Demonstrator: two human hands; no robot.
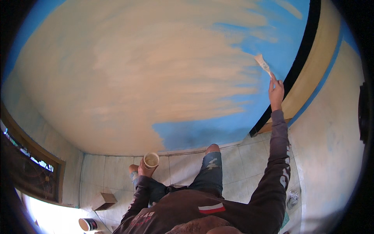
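My right hand (276, 94) is stretched out to the right, closed round the handle of a paintbrush (264, 65). The brush's pale bristles touch the wall (148, 78), where beige paint meets bare blue. Beige strokes cover most of that wall, with streaky edges on the right. Blue shows at the upper right and in a patch low down. Near my lap, my left hand (145, 168) holds a small round cup (151, 159) with a pale rim. Beige paint appears to be inside it.
A black strip (302, 58) borders the wall's right side beside a wooden frame (311, 76). On the tiled floor (117, 167) at lower left stand a small box-like stool (104, 201) and a paint bucket (88, 224). Crumpled plastic (293, 199) lies at lower right. A wood-framed window (37, 171) is at left.
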